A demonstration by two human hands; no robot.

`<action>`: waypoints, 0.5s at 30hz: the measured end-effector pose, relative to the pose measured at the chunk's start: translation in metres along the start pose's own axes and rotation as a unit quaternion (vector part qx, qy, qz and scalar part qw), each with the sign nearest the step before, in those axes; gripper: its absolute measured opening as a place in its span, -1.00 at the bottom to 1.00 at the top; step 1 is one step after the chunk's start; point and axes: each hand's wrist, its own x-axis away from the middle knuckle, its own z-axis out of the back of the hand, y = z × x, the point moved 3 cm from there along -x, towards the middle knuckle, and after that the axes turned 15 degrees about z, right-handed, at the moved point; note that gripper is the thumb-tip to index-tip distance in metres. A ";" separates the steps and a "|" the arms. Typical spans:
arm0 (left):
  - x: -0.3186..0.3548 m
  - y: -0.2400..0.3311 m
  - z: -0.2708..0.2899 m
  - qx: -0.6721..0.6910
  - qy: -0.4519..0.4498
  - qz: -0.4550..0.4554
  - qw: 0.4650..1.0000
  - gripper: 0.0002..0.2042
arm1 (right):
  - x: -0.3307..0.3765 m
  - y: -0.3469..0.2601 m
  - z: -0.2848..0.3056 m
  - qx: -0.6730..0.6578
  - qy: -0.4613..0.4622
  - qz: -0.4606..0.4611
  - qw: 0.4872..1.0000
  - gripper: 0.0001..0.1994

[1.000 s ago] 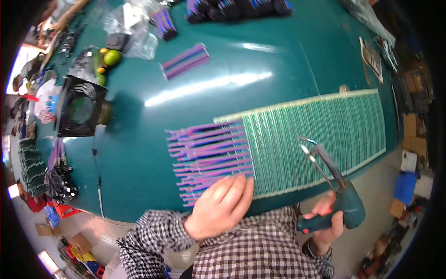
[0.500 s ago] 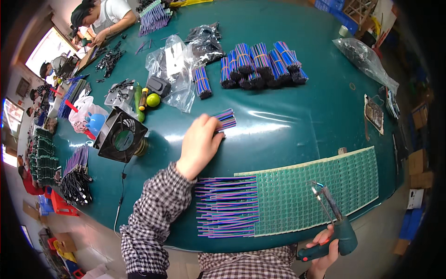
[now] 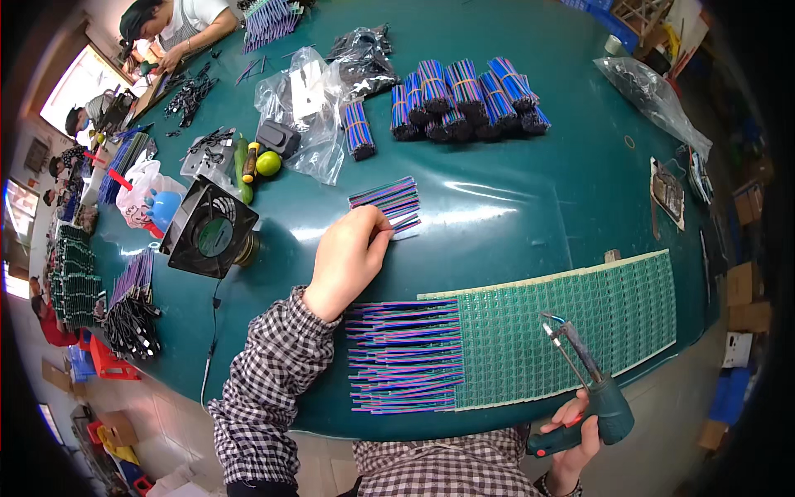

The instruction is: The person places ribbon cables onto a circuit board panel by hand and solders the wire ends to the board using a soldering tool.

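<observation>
My left hand [image 3: 346, 257] rests at the near edge of a small loose pile of coloured wires [image 3: 385, 195], its thumb and fingertips pinched on the wires there. The fingers hide part of that pile. My right hand [image 3: 575, 437] is wrapped round the grip of a dark green soldering gun [image 3: 613, 407]. The gun's metal tip points up and left over a panel of green circuit boards [image 3: 571, 331] without clearly touching it. Along the panel's left end lies a row of blue, red and black wires [image 3: 404, 356], side by side.
Rubber-banded wire bundles [image 3: 468, 95] stand farther back, beside clear plastic bags [image 3: 310, 124]. A black fan [image 3: 210, 228] with a cord is at the left, near a cucumber [image 3: 241, 157] and a green round fruit [image 3: 267, 163]. Another person [image 3: 178, 37] works at the far left.
My left hand has shifted slightly left, and more of the loose wire pile shows, now spread out. The soldering gun has moved a little left and up in my right hand.
</observation>
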 end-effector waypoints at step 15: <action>0.063 0.064 0.027 0.213 -0.099 0.061 0.970 -0.89 | 0.017 -0.013 -0.007 -0.016 -0.008 -0.036 0.999 -0.33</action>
